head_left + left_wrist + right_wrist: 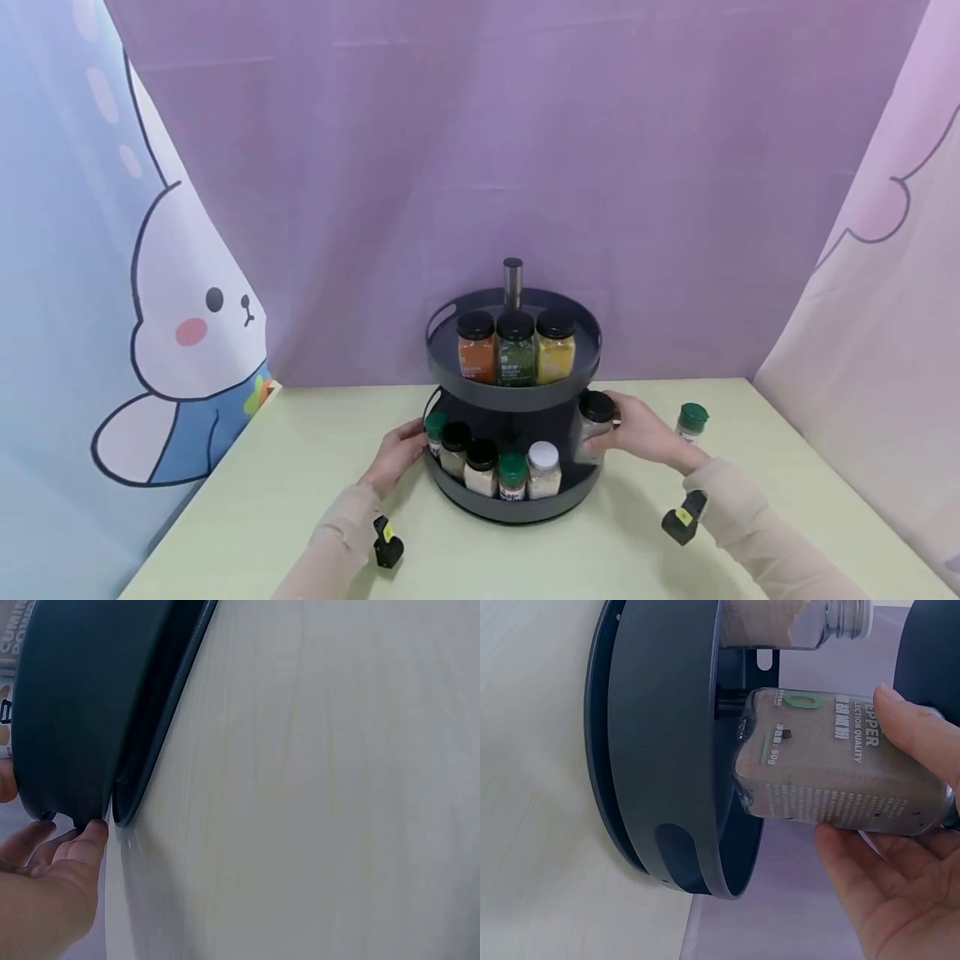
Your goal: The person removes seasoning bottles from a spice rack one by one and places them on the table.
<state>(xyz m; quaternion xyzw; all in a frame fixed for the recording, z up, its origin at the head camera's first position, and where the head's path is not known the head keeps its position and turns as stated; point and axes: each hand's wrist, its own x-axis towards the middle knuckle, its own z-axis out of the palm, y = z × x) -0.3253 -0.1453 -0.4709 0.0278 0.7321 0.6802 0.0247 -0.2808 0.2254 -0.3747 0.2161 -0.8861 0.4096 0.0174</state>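
Close by, the upper tray (517, 397) crowds the pepper jar (825, 765), contact uncertain.

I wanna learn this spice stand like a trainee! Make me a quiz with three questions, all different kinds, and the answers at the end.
1. Choose one: How many jars stand on the upper tray?
A) Two
B) Three
C) Six

2. True or false: The right hand holds a pepper jar with a black lid.

3. Fill in the missing word: The lone jar on the table, away from the stand, has a ____ cap.

Key:
1. B
2. True
3. green
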